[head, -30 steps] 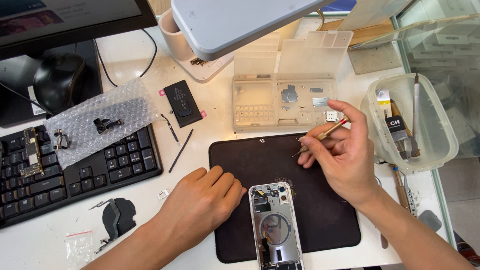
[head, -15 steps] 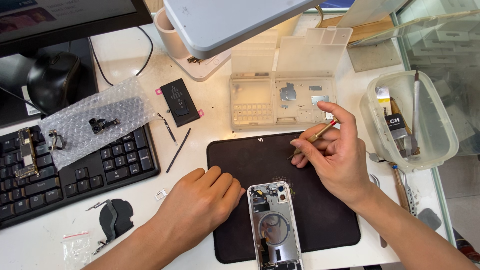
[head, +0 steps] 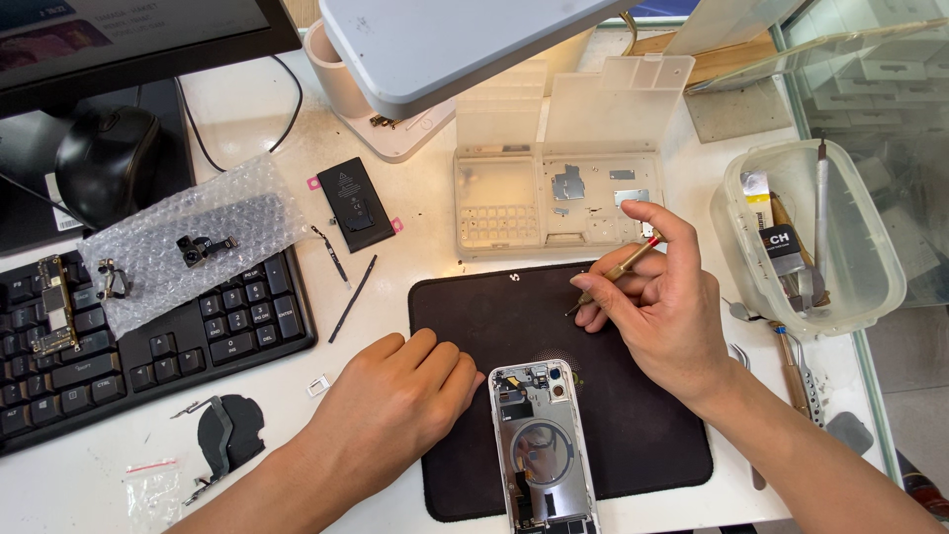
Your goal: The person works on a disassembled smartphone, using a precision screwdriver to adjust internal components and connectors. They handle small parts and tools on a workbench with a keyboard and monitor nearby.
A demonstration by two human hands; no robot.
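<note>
The right hand (head: 664, 302) pinches a slim screwdriver (head: 615, 274) over the black mat (head: 643, 435), while the left hand (head: 395, 400) rests loosely curled, gripping nothing, touching the opened phone frame (head: 542, 450) on that mat. Behind on the bench (head: 435, 267) lie a clear parts tray (head: 554, 188), a black battery (head: 354, 204), a keyboard (head: 188, 346) under bubble wrap (head: 188, 237), and a tool tub (head: 806, 237) right.

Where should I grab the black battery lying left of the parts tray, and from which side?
Take the black battery by its two long edges, coming straight down from above. It lies flat and slightly angled on the white desk, with bare surface along both long sides. Avoid the pink tabs at its corners and the thin black strips just below it.
</note>
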